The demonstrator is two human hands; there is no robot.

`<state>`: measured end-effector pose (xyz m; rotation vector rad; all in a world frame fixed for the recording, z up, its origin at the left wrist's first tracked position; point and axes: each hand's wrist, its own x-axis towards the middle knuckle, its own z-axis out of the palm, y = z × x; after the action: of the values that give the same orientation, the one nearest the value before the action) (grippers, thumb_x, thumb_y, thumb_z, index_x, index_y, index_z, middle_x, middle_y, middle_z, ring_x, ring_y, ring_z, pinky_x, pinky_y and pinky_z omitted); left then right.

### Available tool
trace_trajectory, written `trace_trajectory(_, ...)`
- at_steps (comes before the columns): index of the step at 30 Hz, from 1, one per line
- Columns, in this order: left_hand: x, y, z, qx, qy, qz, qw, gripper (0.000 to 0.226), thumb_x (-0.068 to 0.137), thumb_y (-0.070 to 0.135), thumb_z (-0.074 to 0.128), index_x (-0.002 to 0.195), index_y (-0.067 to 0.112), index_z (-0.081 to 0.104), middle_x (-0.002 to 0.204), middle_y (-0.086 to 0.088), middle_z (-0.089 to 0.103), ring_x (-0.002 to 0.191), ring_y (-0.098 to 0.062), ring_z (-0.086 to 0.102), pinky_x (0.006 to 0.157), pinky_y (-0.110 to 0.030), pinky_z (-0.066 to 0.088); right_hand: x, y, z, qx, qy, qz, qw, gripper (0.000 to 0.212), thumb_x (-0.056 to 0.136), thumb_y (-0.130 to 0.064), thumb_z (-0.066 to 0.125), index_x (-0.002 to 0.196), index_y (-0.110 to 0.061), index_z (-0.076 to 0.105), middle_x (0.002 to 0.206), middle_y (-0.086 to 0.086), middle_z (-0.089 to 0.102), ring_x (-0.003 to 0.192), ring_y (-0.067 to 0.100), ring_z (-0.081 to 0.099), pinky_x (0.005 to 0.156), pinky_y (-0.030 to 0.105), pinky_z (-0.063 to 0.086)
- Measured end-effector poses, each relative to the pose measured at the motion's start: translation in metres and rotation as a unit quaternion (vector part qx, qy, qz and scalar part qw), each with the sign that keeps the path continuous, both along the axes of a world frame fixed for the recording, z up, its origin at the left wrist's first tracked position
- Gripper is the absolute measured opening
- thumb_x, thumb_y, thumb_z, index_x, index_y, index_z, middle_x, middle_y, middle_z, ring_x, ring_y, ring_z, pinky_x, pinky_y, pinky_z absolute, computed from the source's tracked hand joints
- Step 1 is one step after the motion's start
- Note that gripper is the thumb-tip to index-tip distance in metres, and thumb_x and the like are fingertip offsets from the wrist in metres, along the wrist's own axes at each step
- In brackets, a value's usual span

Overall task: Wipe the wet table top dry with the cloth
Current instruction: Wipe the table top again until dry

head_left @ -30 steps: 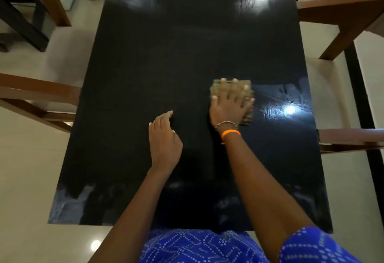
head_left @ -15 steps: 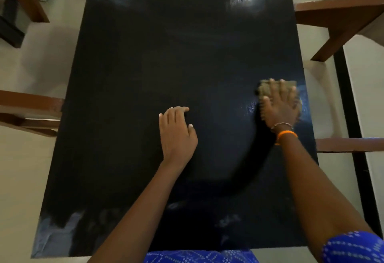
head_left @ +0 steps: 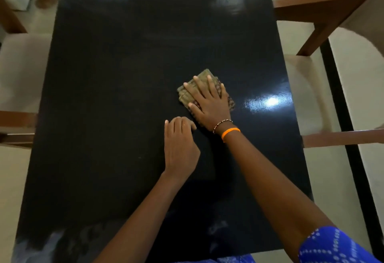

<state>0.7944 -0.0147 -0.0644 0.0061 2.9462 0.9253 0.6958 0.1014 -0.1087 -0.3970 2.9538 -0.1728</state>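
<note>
A glossy black table top (head_left: pixel 116 96) fills the middle of the view. On it, right of centre, lies a folded olive-brown cloth (head_left: pixel 188 94). My right hand (head_left: pixel 207 102) presses flat on the cloth with fingers spread, covering most of it. An orange band and a bead bracelet sit on that wrist. My left hand (head_left: pixel 179 144) rests on the bare table just near and left of the right wrist, fingers slightly curled, holding nothing. A shiny patch (head_left: pixel 270 102) with a light reflection lies to the right of the cloth.
Brown wooden chairs with pale seats stand on both sides: one at the right (head_left: pixel 324 13), one at the left (head_left: pixel 16 121). Streaky smears (head_left: pixel 52 244) show at the near left corner of the table. The floor is pale tile.
My right hand slid the cloth from the table's right edge back leftward to near the middle. The left hand stayed in place, fingers curling a little.
</note>
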Motion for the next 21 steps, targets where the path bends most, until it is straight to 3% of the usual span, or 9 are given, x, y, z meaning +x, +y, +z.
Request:
trace_trajectory(3, 0.000, 0.023, 0.002, -0.013, 0.000, -0.020, 1.000, 0.036, 0.068, -0.005, 0.048, 0.097, 0.016, 0.051, 0.105, -0.003, 0.053, 0.110, -0.020, 0.049, 0.114, -0.044, 0.023, -0.005, 0.048, -0.002, -0.008, 0.018, -0.011, 1.000, 0.058, 0.092, -0.046, 0.036, 0.148, -0.041, 0.023, 0.160, -0.008, 0.017, 0.150, 0.026, 0.008, 0.115, 0.054, 0.005)
trace_trajectory(10, -0.009, 0.098, 0.008, 0.000, -0.001, -0.089, 0.996, 0.035, 0.079, 0.009, 0.058, 0.113, 0.016, 0.052, 0.117, -0.001, 0.053, 0.123, -0.019, 0.043, 0.115, -0.040, 0.017, -0.009, 0.181, -0.001, -0.008, 0.025, -0.244, 0.970, 0.062, 0.089, -0.046, 0.028, 0.150, -0.038, 0.021, 0.161, -0.004, 0.016, 0.149, 0.028, 0.007, 0.116, 0.057, 0.009)
trace_trajectory(15, -0.018, 0.141, 0.006, -0.010, -0.010, -0.102, 0.995, 0.036, 0.082, 0.013, 0.058, 0.117, 0.017, 0.050, 0.123, -0.001, 0.051, 0.130, -0.020, 0.037, 0.115, -0.038, 0.014, -0.048, 0.198, -0.001, -0.049, 0.017, -0.290, 0.955, 0.058, 0.096, -0.041, 0.036, 0.151, -0.036, 0.018, 0.161, -0.002, 0.012, 0.145, 0.034, 0.018, 0.109, 0.055, 0.026)
trace_trajectory(18, -0.021, 0.153, 0.004, -0.016, -0.012, -0.091, 0.996, 0.037, 0.082, 0.014, 0.060, 0.118, 0.019, 0.049, 0.125, 0.000, 0.050, 0.133, -0.019, 0.034, 0.114, -0.036, 0.012, -0.083, 0.206, 0.004, -0.088, 0.006, -0.318, 0.944, 0.059, 0.098, -0.040, 0.035, 0.152, -0.029, 0.015, 0.156, 0.008, 0.022, 0.131, 0.036, 0.037, 0.100, 0.050, 0.039)
trace_trajectory(21, -0.018, 0.155, 0.002, -0.022, -0.014, -0.062, 0.998, 0.038, 0.082, 0.014, 0.060, 0.118, 0.019, 0.049, 0.125, 0.000, 0.049, 0.131, -0.018, 0.035, 0.115, -0.038, 0.015, -0.103, 0.207, 0.007, -0.117, -0.002, -0.334, 0.935, 0.059, 0.099, -0.038, 0.033, 0.153, -0.023, 0.015, 0.148, 0.013, 0.032, 0.128, 0.037, 0.042, 0.098, 0.048, 0.041)
